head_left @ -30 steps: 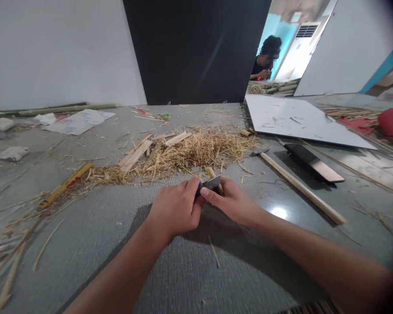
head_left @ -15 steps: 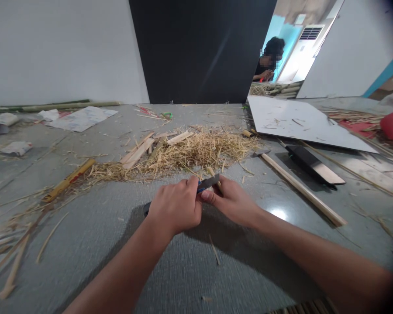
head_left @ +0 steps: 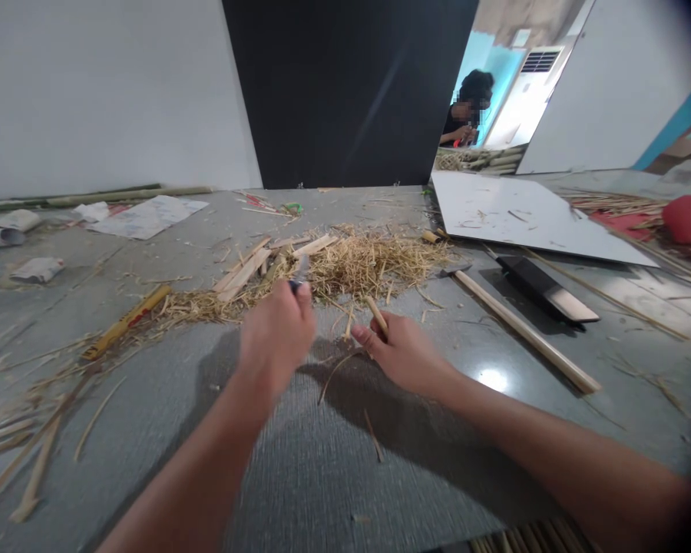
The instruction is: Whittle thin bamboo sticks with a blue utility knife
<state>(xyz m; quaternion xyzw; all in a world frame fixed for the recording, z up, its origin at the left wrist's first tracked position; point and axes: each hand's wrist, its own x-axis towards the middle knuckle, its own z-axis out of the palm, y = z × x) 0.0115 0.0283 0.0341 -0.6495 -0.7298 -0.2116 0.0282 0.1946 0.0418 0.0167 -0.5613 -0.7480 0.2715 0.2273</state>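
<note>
My left hand [head_left: 277, 330] is closed round the dark handle of a knife [head_left: 302, 270], its blade pointing up and away from me; motion blurs it a little. My right hand [head_left: 406, 349] grips a short pale bamboo stick [head_left: 376, 316], thumb along its side, one end sticking out between the fingers. The two hands are apart, with bare grey floor between them. A thin curled shaving [head_left: 337, 376] lies on the floor below. Just beyond both hands spreads a pile of straw-coloured shavings [head_left: 374, 265].
Split bamboo pieces [head_left: 245, 270] lie at the pile's left. A yellow-handled tool [head_left: 125, 322] is further left. To the right lie a wooden-handled tool [head_left: 524, 330], a black flat object [head_left: 544, 288] and a white board [head_left: 524, 215]. Behind, a person [head_left: 466, 111] sits beyond a dark panel [head_left: 351, 92].
My left hand has moved left with the knife, away from the stick, and its blade now points upward. My right hand stays nearly in place. A curled shaving has appeared between the hands.
</note>
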